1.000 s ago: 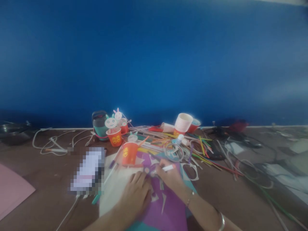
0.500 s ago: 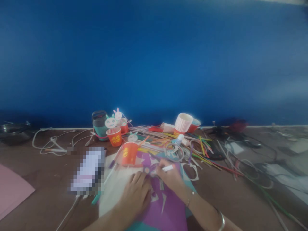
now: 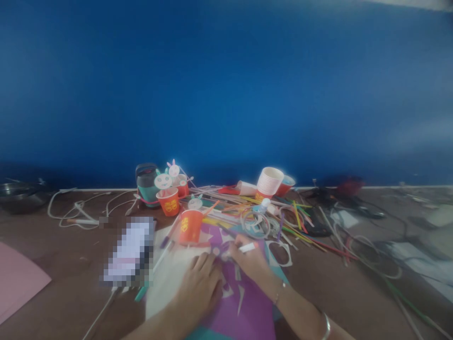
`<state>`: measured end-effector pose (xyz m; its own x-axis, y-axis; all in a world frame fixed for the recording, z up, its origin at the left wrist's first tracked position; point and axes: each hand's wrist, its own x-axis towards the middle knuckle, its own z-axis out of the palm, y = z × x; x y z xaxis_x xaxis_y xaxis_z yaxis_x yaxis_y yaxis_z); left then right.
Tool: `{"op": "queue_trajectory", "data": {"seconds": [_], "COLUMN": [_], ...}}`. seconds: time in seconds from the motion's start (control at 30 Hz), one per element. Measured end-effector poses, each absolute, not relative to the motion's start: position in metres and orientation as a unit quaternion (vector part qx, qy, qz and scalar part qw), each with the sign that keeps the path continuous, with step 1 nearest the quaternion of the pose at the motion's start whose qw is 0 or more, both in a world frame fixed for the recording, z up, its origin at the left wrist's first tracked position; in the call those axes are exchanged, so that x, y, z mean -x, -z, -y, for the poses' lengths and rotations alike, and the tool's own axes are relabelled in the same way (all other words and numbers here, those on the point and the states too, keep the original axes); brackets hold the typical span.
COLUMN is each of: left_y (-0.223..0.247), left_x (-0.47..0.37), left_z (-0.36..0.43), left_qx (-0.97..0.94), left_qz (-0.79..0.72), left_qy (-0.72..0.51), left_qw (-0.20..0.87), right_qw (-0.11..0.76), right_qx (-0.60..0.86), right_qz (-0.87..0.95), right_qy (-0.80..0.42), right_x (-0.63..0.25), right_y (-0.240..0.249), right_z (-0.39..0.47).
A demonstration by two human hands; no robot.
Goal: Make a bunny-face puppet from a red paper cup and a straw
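Observation:
My left hand [image 3: 203, 278] rests on the white paper [image 3: 166, 269] and the edge of the purple sheet [image 3: 247, 302], its fingers bent and close together; what is under its fingertips is hidden. A white marker with an orange end [image 3: 248, 247] is pinched in my right hand [image 3: 247, 259], over the purple sheet. Small pale cut scraps [image 3: 241, 298] lie on the purple sheet between my hands. Just beyond my left hand stands a red paper cup [image 3: 191, 226] with a rabbit-faced disc [image 3: 195, 203] above it.
Behind are colourful strips [image 3: 226, 208], a stack of paper cups [image 3: 269, 182], a clear tape roll [image 3: 255, 224] and another rabbit cup [image 3: 168, 202]. A blurred-out phone [image 3: 129, 250] lies left, pink paper [image 3: 19, 281] farther left. Cables [image 3: 375, 264] run along the right.

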<state>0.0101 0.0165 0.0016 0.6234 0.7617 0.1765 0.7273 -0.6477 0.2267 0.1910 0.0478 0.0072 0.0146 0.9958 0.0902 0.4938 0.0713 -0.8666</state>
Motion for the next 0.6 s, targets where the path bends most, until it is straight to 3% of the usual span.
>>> {"op": "queue_trajectory", "data": {"seconds": [0.6], "left_y": [-0.0054], "left_x": [-0.0099], "left_z": [-0.0148], "left_qx": [-0.894], "left_qz": [-0.422], "left_qy": [-0.125], "left_qw": [0.081], "right_qw": [0.372], "right_qx": [0.595], "right_qz": [0.63], "right_qy": [-0.333], "right_x": [-0.1924], "right_y": [-0.0053], "right_z": [-0.0481]}}
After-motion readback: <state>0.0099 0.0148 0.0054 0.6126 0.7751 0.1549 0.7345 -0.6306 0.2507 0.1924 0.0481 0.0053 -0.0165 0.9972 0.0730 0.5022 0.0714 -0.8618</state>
